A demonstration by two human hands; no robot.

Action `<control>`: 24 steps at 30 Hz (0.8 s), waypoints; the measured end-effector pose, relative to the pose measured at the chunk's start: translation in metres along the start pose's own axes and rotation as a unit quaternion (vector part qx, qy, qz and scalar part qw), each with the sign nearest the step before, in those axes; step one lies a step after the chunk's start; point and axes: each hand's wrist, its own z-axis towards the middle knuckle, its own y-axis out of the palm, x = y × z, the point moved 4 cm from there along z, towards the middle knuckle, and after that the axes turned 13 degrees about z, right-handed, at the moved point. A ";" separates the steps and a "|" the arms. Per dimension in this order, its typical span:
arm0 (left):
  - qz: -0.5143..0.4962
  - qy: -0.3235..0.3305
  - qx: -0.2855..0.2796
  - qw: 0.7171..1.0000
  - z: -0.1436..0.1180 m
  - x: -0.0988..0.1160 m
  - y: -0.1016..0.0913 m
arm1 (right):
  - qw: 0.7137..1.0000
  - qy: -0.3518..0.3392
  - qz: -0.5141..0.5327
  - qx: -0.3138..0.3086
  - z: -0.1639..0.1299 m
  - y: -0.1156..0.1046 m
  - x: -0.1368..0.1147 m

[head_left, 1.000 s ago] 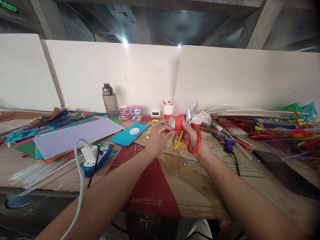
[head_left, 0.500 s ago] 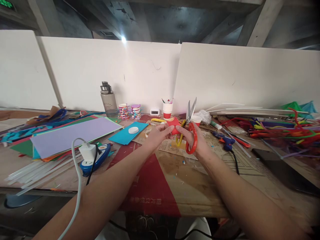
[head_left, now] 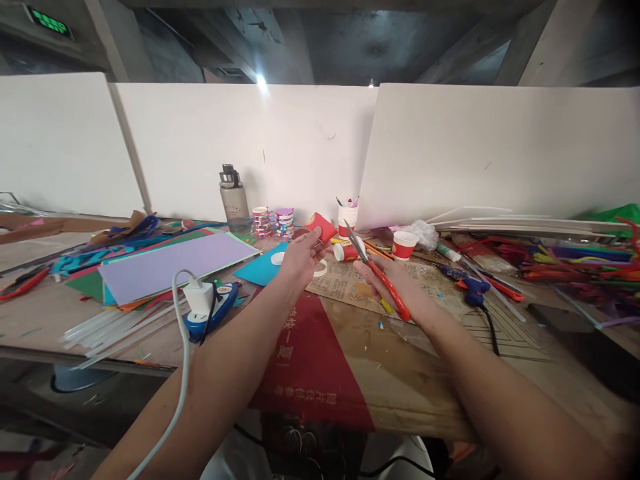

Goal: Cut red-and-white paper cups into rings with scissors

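My left hand (head_left: 302, 259) is closed, pinching a red piece of paper cup (head_left: 321, 228) above the table's far side. My right hand (head_left: 403, 283) carries a pair of red-handled scissors (head_left: 389, 288). Their blades point up and away from me and look closed together. Just beyond the blades a red and white paper cup (head_left: 346, 251) lies on its side. Another paper cup (head_left: 405, 245) stands upright to its right. Between my hands a white ring (head_left: 321, 269) rests on the brown cardboard. Some fingers of both hands are hidden.
A blue sheet (head_left: 255, 267) with a white disc lies left of my left hand. Behind stand stacked cups holding pens (head_left: 347, 217) and a bottle (head_left: 234, 203). A glue gun (head_left: 473, 290) and phone (head_left: 580, 340) lie right; a power strip (head_left: 213, 320) and cable are left.
My hands have drawn apart. The left has carried the red piece left and away; the right has moved off it with the scissors, whose blades have come together. The view has turned slightly left.
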 end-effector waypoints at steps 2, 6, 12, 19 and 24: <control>-0.009 0.003 0.021 1.000 0.003 0.001 -0.004 | 0.999 0.020 -0.021 -0.029 -0.001 0.002 0.001; -0.014 0.011 0.023 1.000 0.005 -0.001 -0.005 | 0.996 0.020 -0.059 -0.063 -0.002 0.005 -0.001; 0.013 0.009 0.010 1.000 0.003 -0.008 -0.001 | 0.996 0.006 -0.057 -0.074 -0.005 0.007 -0.007; 0.019 0.012 0.026 0.999 0.002 -0.007 -0.002 | 0.996 0.038 -0.013 -0.081 -0.004 0.012 0.008; 0.024 0.008 0.029 0.999 -0.001 -0.005 -0.001 | 0.996 0.035 -0.023 -0.081 -0.005 0.012 0.005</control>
